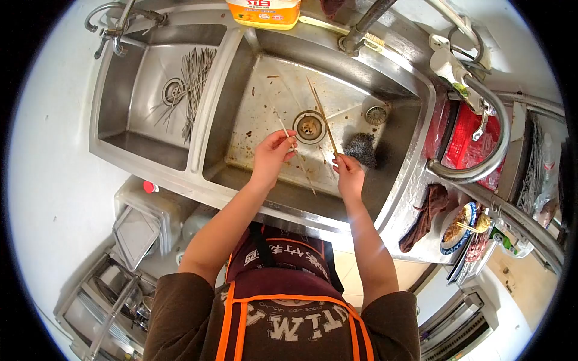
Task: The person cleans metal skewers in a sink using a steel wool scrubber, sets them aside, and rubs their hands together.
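Over the larger basin, my left hand is closed in a pinch around a thin skewer, pale at its upper part. My right hand grips the lower end of a few long brown skewers, which slant up and left past the drain. Beside the right hand lies a dark steel wool scrubber. In the smaller left basin, a loose pile of many thin skewers rests next to another drain. Brown food bits are scattered on the larger basin's floor.
A yellow detergent jug and a brush sit at the back rim. Faucets reach over the sinks. On the right are a curved metal pipe, a red basket, a brown cloth and a plate of food.
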{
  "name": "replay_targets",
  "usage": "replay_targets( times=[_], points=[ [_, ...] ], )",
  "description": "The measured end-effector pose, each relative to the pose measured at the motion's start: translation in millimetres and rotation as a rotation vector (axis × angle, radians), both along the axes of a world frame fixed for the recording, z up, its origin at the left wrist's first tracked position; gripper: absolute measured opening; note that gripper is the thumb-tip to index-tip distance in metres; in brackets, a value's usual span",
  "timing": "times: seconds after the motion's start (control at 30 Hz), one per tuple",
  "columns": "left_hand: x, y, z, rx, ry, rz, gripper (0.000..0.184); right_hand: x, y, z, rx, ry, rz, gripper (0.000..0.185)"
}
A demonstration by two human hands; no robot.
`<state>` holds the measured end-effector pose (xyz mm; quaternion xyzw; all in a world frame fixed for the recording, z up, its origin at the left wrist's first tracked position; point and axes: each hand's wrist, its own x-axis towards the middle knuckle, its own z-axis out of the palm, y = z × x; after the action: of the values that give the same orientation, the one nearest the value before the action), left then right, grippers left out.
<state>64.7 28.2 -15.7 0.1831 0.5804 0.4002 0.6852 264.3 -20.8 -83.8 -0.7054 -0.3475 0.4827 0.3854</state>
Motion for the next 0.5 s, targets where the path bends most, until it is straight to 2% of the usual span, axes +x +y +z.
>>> replay_targets(
  times=[0.07, 0.13, 0.27, 0.3, 0.37, 0.4, 0.43, 0.47, 0.5],
  points=[
    [0, 0, -3, 0.003, 0.001, 0.007, 0.016, 1, 1, 4, 0.025, -0.031, 0.016, 0.016],
    [-1, 2, -1, -0.003, 0.011, 0.001, 0.016, 3, 4, 11, 0.099, -0.510, 0.241, 0.016],
    [-3, 3, 0, -0.002, 0.015, -0.016, 0.014, 0, 6, 9, 0.080, -0.520, 0.231, 0.015],
    [-3, 3, -1, -0.001, 0.015, -0.014, 0.014, -1, 7, 13, 0.019, -0.501, 0.227, 0.015],
    [-2, 3, -5, 0.163, 0.138, -0.108, 0.012, -5, 7, 23, -0.042, -0.484, 0.222, 0.015],
    [-1, 3, -4, 0.164, 0.135, -0.111, 0.012, -8, 7, 29, -0.080, -0.364, 0.208, 0.017],
    [-1, 4, -1, 0.369, 0.321, -0.230, 0.013, -12, 9, 35, -0.116, -0.243, 0.193, 0.020],
    [0, 5, 0, 0.574, 0.508, -0.347, 0.015, -15, 11, 43, -0.115, -0.245, 0.192, 0.020],
    [0, 6, -1, 0.574, 0.506, -0.348, 0.015, -17, 13, 52, -0.240, 0.116, 0.129, 0.023]
  ],
)
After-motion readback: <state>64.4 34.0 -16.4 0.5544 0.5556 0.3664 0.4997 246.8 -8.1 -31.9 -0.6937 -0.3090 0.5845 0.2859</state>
